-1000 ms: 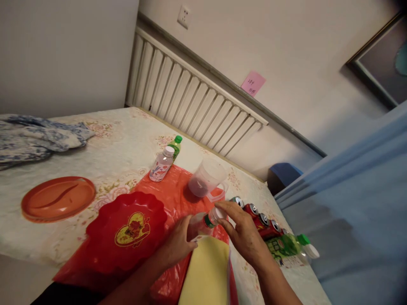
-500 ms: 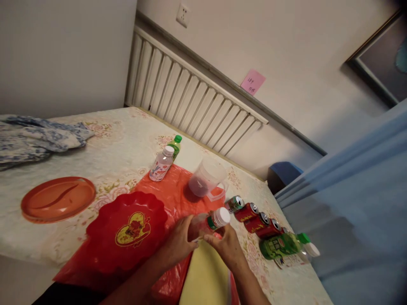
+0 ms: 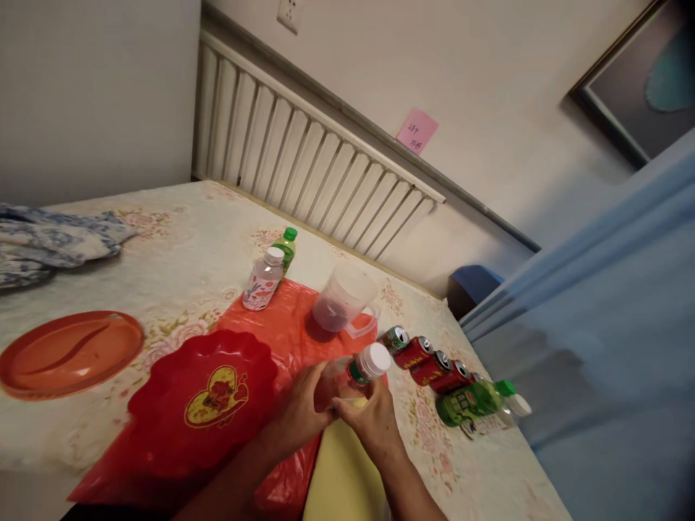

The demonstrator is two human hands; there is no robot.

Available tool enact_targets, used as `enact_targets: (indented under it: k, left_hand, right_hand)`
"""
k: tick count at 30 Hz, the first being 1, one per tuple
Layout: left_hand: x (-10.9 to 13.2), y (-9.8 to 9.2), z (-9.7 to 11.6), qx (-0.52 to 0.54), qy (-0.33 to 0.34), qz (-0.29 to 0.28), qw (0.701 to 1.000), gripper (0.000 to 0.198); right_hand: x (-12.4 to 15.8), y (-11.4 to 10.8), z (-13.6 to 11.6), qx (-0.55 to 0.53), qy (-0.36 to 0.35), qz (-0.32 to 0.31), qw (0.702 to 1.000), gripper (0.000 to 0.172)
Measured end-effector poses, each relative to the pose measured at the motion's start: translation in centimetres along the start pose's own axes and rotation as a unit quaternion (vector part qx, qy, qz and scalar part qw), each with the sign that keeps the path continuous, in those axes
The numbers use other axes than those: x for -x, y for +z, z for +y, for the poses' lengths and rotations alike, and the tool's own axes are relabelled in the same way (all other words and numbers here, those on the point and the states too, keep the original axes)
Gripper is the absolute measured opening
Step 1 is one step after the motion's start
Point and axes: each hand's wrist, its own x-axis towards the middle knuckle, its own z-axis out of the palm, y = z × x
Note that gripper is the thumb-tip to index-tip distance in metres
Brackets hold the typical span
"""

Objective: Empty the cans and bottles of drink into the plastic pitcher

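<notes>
Both of my hands are around a clear plastic bottle (image 3: 355, 370) with a white cap and a green band at its neck, leaning to the right. My left hand (image 3: 305, 405) wraps the lower body. My right hand (image 3: 370, 425) grips it from the other side, thumb in front, fingertips near the neck. Below them lies a yellow flat thing (image 3: 344, 474). A red scalloped tray (image 3: 163, 391) with a gold heart print is to the left, on a red plastic sheet (image 3: 296, 307). Beyond the bottle stands a translucent measuring jug (image 3: 347, 293) with dark liquid.
Behind the tray stand a white-capped bottle (image 3: 263, 282) and a green-capped bottle (image 3: 287, 246). Several cans (image 3: 431, 367) and a green bottle (image 3: 470, 401) line the right side. An orange oval lid (image 3: 70, 354) and patterned cloth (image 3: 59, 242) are left; a radiator (image 3: 304, 145) is behind.
The view has shifted slightly, so most of the table's things appear further left. My hands keep hold of the bottle, with my right thumb now closer to my left hand.
</notes>
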Motion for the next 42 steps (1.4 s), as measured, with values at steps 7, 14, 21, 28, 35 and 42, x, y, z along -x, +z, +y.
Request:
enact_targets:
  k: [7,14,21,28,35,42]
  left_hand:
    - [-0.5,0.4,-0.8,0.02,0.004,-0.02,1.0,0.073]
    - [-0.8,0.9,-1.9,0.03,-0.01,-0.003,0.999,0.054]
    - [-0.9,1.0,-1.8,0.027,-0.008,-0.006,1.0,0.05]
    - [-0.8,1.0,-2.0,0.016,-0.001,-0.018,1.0,0.048]
    - [-0.8,1.0,-1.8,0.021,-0.008,-0.022,0.999,0.048]
    - [-0.6,1.0,-2.0,0.016,-0.005,-0.035,0.999,0.048]
  right_hand:
    - [-1.0,-3.8,-0.1,-0.029,0.002,0.027,0.999,0.047]
    - [-1.9,-10.5,4.3,0.003,0.058,0.127,0.99,0.056]
    - [-3.3,-16.2,11.7,0.128,0.111,0.254,0.952,0.058]
    - [-4.8,-17.5,16.9,0.158,0.147,0.316,0.924,0.06]
    - [-5.7,-16.9,19.0,0.157,0.163,0.333,0.915,0.06]
    - [-5.0,-16.1,19.8,0.151,0.174,0.352,0.907,0.062]
